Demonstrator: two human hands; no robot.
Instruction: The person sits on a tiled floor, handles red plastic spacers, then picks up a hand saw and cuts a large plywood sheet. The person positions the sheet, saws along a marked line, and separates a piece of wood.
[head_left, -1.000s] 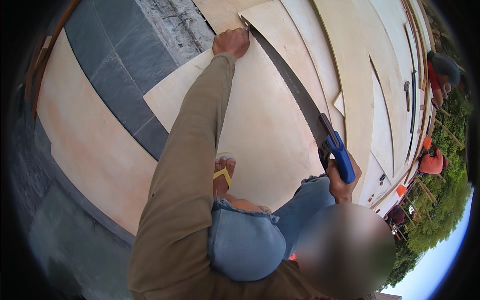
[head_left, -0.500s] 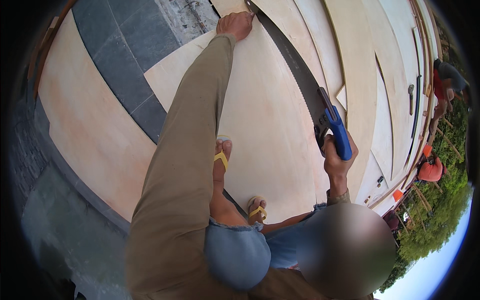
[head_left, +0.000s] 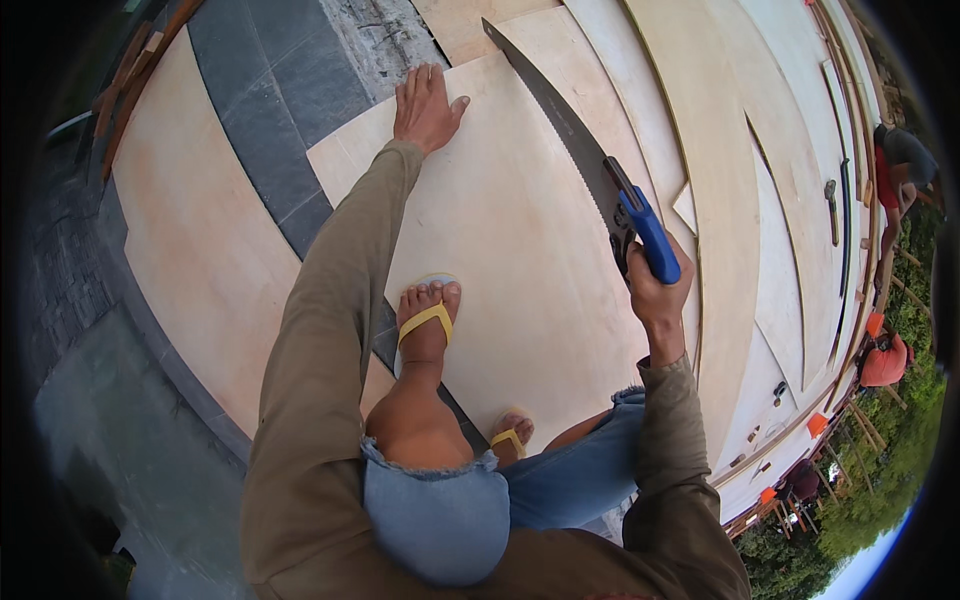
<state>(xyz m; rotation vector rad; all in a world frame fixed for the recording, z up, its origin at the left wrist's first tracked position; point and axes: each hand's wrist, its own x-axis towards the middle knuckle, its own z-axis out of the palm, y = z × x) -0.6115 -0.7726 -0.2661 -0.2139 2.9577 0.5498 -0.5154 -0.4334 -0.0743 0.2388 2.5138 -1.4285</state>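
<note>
A person in brown sleeves and frayed denim bends over a pale plywood sheet [head_left: 520, 270], the right hand [head_left: 660, 290] wrapped around the blue handle of a handsaw [head_left: 568, 125]. The dark blade slants up and away along the sheet's right side, its toothed edge facing left and its tip reaching past the far edge; whether the teeth touch the wood cannot be told. The left hand [head_left: 427, 112] is open and holds nothing, its fingers spread across the sheet's far edge. A foot [head_left: 425, 312] in a yellow-strapped sandal stands at the sheet's left edge. Dark floor tiles [head_left: 285, 105] show to the left, beside another pale board [head_left: 205, 225]. More boards [head_left: 725, 220] overlap at right, where a hammer-like tool [head_left: 832, 212] lies. Beyond, a co-worker in orange-red [head_left: 882, 362] is near green foliage [head_left: 870, 470].
</note>
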